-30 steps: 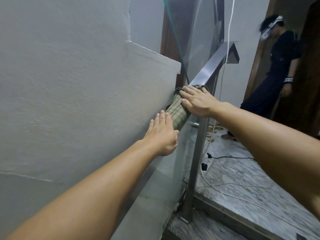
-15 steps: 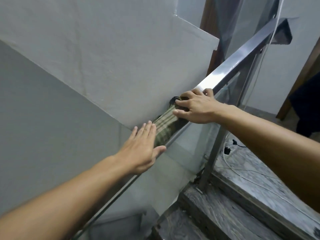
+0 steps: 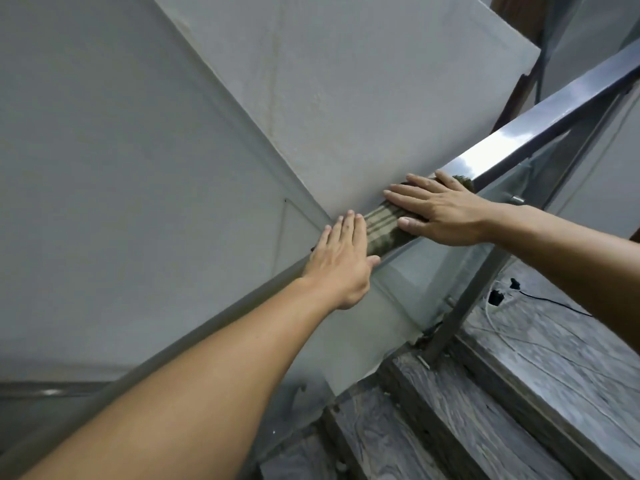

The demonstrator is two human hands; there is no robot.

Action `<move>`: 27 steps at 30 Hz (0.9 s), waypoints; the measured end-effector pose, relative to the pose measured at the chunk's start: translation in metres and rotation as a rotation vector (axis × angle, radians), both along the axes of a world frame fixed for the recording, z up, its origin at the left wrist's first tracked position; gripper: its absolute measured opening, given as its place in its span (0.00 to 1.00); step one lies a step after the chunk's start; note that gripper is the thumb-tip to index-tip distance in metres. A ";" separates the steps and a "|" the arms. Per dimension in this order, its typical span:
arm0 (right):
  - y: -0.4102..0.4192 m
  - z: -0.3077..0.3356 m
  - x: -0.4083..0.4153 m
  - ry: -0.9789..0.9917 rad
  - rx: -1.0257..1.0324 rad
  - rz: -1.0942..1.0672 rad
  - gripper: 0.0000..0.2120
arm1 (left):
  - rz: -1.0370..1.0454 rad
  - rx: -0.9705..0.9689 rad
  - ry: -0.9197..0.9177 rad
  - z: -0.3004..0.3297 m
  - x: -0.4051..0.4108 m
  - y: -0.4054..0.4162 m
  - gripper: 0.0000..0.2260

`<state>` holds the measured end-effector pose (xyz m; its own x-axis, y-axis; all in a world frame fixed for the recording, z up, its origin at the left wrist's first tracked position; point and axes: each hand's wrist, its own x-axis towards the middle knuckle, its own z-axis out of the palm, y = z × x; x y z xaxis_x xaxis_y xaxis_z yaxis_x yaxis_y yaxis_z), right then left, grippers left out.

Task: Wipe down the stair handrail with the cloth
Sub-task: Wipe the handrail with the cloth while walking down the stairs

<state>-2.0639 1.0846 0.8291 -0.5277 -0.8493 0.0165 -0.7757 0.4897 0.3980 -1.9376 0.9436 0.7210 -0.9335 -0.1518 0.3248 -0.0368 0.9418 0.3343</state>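
Observation:
A shiny steel handrail (image 3: 540, 123) slopes up from lower left to upper right. A green striped cloth (image 3: 382, 225) is draped over it at mid-frame. My right hand (image 3: 441, 211) lies flat on the upper end of the cloth, fingers spread, pressing it onto the rail. My left hand (image 3: 341, 261) rests flat on the rail just below the cloth, its fingertips touching the cloth's lower edge. Most of the cloth is hidden under my right hand.
A grey plastered wall (image 3: 138, 150) runs close along the rail's left side. A glass panel (image 3: 433, 271) and a steel post (image 3: 464, 306) stand under the rail. Grey marble steps (image 3: 519, 393) lie at lower right, with cables (image 3: 550, 301) on the landing.
The view has tilted and dropped lower. Both hands with the cloth have slid down the rail, and my right hand's fingers have flattened out over the cloth.

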 end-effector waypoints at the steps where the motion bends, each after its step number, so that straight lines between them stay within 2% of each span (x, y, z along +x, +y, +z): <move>1: -0.003 -0.008 0.008 0.008 0.000 0.022 0.34 | 0.002 -0.008 -0.003 -0.007 0.008 -0.005 0.30; 3: -0.012 -0.022 0.025 0.028 0.017 0.083 0.36 | 0.005 -0.014 -0.019 -0.022 0.029 -0.018 0.30; 8: -0.049 -0.056 0.068 0.145 0.156 0.349 0.30 | 0.035 -0.056 -0.070 -0.070 0.096 -0.061 0.31; 12: -0.089 -0.084 0.107 0.169 0.234 0.491 0.32 | 0.100 -0.088 -0.122 -0.107 0.151 -0.090 0.31; 16: -0.125 -0.119 0.147 0.127 0.263 0.558 0.35 | 0.170 -0.096 -0.172 -0.136 0.200 -0.111 0.32; 21: -0.164 -0.166 0.197 0.099 0.256 0.654 0.35 | 0.271 -0.067 -0.270 -0.175 0.261 -0.140 0.33; 27: -0.212 -0.229 0.275 0.092 0.232 0.631 0.36 | 0.384 -0.016 -0.395 -0.225 0.333 -0.177 0.33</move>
